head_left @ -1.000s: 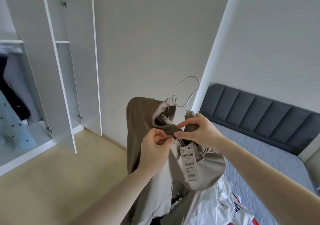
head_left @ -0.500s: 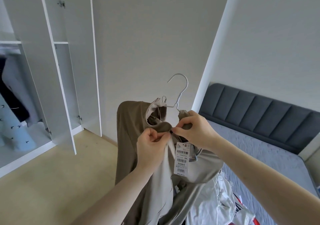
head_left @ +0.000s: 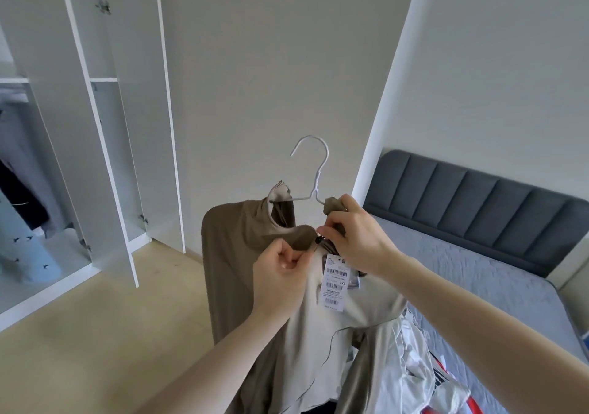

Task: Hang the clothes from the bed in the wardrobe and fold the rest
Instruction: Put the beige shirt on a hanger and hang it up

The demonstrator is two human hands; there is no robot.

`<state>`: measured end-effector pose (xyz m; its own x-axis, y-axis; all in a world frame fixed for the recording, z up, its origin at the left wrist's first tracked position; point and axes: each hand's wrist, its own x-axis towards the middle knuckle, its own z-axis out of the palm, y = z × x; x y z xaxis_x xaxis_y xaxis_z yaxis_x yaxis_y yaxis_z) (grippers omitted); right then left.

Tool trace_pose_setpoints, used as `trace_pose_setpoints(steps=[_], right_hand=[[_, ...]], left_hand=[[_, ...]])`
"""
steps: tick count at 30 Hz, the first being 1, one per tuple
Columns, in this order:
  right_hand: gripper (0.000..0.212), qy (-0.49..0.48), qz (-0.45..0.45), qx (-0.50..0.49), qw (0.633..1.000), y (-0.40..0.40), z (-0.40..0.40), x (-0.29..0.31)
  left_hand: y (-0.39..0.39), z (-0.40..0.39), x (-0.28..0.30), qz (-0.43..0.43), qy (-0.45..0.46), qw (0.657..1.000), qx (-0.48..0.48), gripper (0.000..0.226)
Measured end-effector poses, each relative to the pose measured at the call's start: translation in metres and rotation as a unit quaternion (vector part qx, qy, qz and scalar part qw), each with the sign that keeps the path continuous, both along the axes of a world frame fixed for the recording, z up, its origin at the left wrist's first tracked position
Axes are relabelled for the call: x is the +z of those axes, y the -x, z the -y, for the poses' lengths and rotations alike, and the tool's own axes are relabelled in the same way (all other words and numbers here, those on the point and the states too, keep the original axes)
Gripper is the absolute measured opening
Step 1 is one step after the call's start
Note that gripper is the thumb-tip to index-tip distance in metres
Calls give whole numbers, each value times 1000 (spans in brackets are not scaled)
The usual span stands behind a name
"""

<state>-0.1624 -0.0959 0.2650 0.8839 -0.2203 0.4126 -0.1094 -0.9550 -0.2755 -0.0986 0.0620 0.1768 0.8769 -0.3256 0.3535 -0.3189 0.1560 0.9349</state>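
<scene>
A taupe jacket [head_left: 229, 273] with a pale lining hangs on a thin white hanger [head_left: 314, 171], held up in front of me. My left hand [head_left: 280, 273] pinches the left side of the collar. My right hand [head_left: 357, 238] grips the right collar edge and the hanger's shoulder beneath it. A white barcode tag [head_left: 334, 283] dangles below the collar. The open white wardrobe [head_left: 95, 126] stands at the left with clothes [head_left: 19, 190] hanging inside. A heap of white clothes [head_left: 411, 359] lies on the bed [head_left: 497, 279] at the lower right.
The wardrobe's doors [head_left: 143, 110] swing out toward the room. A white wall corner [head_left: 385, 101] rises behind the hanger. The dark grey padded headboard [head_left: 478, 196] runs along the right wall. Light wooden floor [head_left: 95, 334] spreads between me and the wardrobe.
The hanger and jacket have risen and the hook has turned more upright. Both hands stayed pinching the collar and shifted slightly up.
</scene>
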Motion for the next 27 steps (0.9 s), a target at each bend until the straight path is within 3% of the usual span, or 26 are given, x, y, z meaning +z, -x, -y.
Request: trace_pose_setpoints(steps=[6, 14, 20, 23, 25, 27], right_hand=[[24, -28, 37, -60, 997, -9, 16, -10], [28, -26, -10, -98, 995, -23, 20, -28], [19, -82, -43, 16, 996, -21, 9, -22], [16, -123, -30, 35, 991, -16, 14, -14], [14, -127, -28, 48, 990, -12, 18, -12], [14, -134, -27, 67, 988, -10, 22, -12]], left_hand=[[2, -6, -35, 10, -76, 997, 4, 45], [-7, -21, -82, 38, -167, 985, -15, 46], [-33, -39, -78, 70, -284, 955, -57, 31], [-54, -45, -29, 179, -251, 951, 36, 27], [-73, -49, 6, 310, -211, 918, 128, 37], [-96, -57, 34, 377, -276, 870, 155, 53]])
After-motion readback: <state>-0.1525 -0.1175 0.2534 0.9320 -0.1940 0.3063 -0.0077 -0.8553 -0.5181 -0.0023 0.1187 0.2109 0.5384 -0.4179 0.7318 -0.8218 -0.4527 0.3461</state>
